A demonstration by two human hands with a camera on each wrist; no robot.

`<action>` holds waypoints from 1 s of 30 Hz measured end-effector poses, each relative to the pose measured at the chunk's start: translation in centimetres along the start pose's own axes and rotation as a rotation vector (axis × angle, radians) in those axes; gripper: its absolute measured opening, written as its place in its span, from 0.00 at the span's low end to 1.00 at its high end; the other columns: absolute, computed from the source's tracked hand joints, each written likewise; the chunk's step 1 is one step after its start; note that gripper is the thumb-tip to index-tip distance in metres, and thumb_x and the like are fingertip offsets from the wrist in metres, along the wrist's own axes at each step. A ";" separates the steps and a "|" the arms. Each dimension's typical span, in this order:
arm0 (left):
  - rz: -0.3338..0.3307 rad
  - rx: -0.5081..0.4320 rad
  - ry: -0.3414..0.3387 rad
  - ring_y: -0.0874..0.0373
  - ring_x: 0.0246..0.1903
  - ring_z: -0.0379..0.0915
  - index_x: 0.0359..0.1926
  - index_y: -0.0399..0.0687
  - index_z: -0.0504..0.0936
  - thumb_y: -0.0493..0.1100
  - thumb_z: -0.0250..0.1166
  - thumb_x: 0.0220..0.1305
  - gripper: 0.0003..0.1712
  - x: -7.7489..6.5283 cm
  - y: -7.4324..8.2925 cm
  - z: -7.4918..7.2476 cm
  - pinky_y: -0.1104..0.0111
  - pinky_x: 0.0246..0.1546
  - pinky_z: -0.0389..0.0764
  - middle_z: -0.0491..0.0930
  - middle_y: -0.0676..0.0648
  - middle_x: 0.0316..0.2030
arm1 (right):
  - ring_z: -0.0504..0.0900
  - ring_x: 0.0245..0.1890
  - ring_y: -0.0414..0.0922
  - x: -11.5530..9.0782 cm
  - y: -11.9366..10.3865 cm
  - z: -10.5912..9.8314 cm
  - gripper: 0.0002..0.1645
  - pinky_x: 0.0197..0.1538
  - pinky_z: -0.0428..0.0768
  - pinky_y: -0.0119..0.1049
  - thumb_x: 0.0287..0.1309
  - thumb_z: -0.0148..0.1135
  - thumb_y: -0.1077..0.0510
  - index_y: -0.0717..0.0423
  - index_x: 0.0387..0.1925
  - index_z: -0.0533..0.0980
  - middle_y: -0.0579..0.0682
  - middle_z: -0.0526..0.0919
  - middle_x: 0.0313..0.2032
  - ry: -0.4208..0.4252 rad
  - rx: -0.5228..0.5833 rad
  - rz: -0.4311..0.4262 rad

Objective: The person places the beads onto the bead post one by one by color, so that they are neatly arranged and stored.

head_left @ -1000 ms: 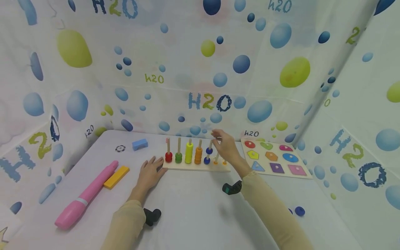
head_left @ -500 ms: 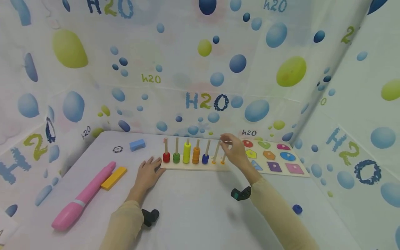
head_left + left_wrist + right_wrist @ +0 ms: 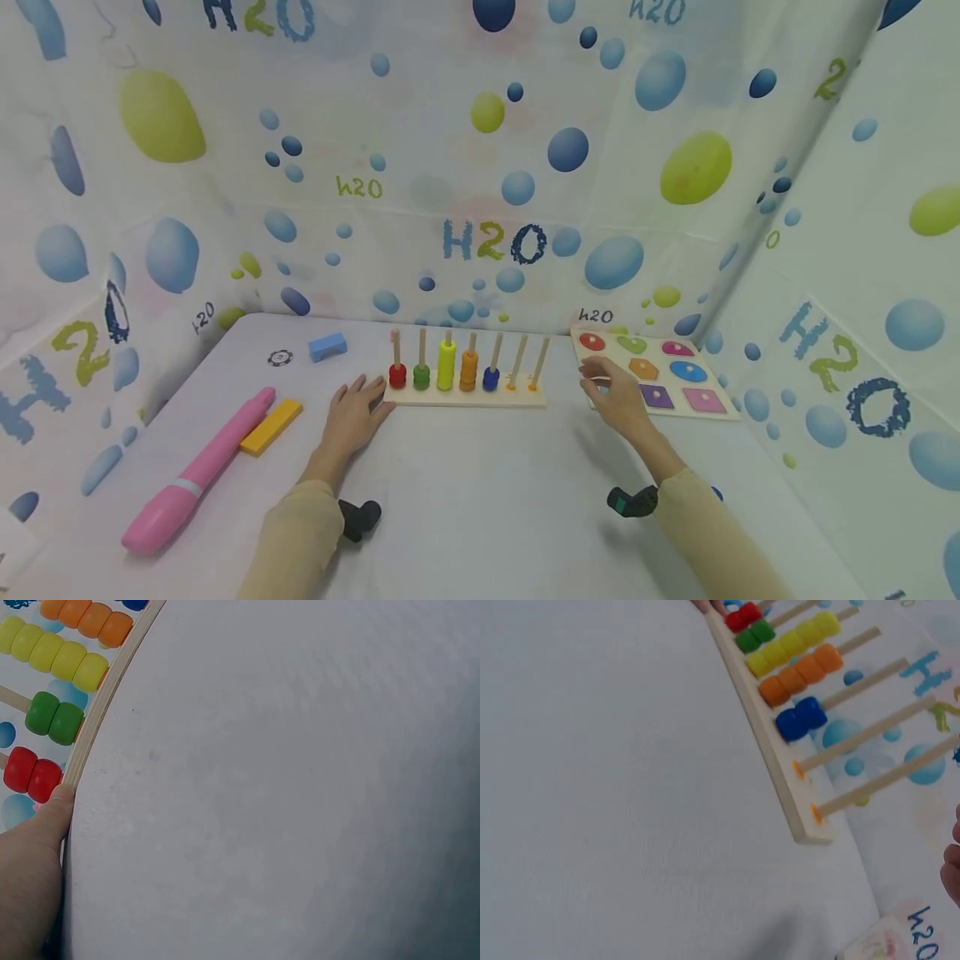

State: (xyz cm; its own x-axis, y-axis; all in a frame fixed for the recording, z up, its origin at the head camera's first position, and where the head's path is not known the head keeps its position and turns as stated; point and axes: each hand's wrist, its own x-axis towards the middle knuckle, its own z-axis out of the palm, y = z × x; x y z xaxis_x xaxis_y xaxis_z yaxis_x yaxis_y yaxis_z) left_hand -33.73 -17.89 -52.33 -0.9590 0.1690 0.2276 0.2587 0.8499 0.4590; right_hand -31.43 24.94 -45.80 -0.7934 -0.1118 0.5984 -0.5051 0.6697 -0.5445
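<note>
A wooden counting stacker [image 3: 465, 401] with upright pegs stands on the white table, its pegs carrying red, green, yellow, orange and blue beads. Two blue beads [image 3: 800, 718] sit low on the fifth peg; the two pegs at the right end are bare. My left hand [image 3: 352, 421] rests on the table at the stacker's left end, its thumb [image 3: 56, 814] touching the base. My right hand [image 3: 618, 400] hovers right of the stacker, over the near left edge of the shape puzzle board [image 3: 588, 354]. Its fingers are loosely bent, and nothing shows between them.
Part of a loose blue bead [image 3: 717, 493] shows beside the right sleeve. On the left lie a pink wand-like toy [image 3: 198, 475], a yellow block [image 3: 272, 427], a blue block [image 3: 327, 346] and a small round black-and-white disc [image 3: 280, 357]. A patterned curtain [image 3: 480, 167] closes off the back.
A blue bead partway up the fifth peg has dropped onto the lower one. My right hand has moved away from the pegs, right and nearer. The left hand stays at the base.
</note>
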 end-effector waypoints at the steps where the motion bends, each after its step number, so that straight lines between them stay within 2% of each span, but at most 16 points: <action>1: -0.001 0.000 0.000 0.38 0.68 0.47 0.65 0.38 0.68 0.52 0.60 0.65 0.33 0.0 0.0 0.0 0.43 0.67 0.41 0.66 0.39 0.64 | 0.82 0.42 0.51 -0.5 0.3 -0.5 0.17 0.45 0.81 0.44 0.54 0.63 0.70 0.66 0.47 0.75 0.56 0.83 0.39 -0.006 -0.007 0.019; 11: 0.001 0.004 -0.006 0.38 0.68 0.46 0.65 0.38 0.67 0.53 0.59 0.65 0.33 0.2 -0.1 0.1 0.43 0.67 0.41 0.65 0.39 0.65 | 0.82 0.40 0.51 -6.1 4.2 -5.1 0.17 0.43 0.81 0.34 0.53 0.64 0.69 0.64 0.47 0.75 0.56 0.84 0.38 -0.018 -0.160 0.073; 21: 0.006 0.009 0.000 0.38 0.68 0.47 0.65 0.37 0.68 0.52 0.60 0.65 0.33 0.0 0.1 0.0 0.43 0.66 0.41 0.66 0.38 0.64 | 0.81 0.42 0.54 -11.8 6.0 -8.9 0.16 0.44 0.80 0.47 0.54 0.64 0.67 0.63 0.46 0.75 0.57 0.83 0.40 -0.046 -0.315 0.167; 30: 0.004 0.005 -0.002 0.38 0.68 0.47 0.65 0.37 0.68 0.52 0.60 0.65 0.33 0.0 0.1 -0.1 0.43 0.66 0.41 0.66 0.38 0.64 | 0.81 0.43 0.55 -14.6 6.6 -11.0 0.20 0.43 0.81 0.43 0.50 0.67 0.68 0.64 0.47 0.74 0.56 0.83 0.41 -0.090 -0.331 0.204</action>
State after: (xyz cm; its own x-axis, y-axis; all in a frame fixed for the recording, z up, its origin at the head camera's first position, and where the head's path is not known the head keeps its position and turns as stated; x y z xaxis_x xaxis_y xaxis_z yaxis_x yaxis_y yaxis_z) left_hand -33.72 -17.86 -52.22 -0.9582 0.1729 0.2278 0.2616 0.8517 0.4541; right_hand -19.43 39.04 -51.67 -0.9000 -0.0061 0.4358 -0.2087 0.8838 -0.4188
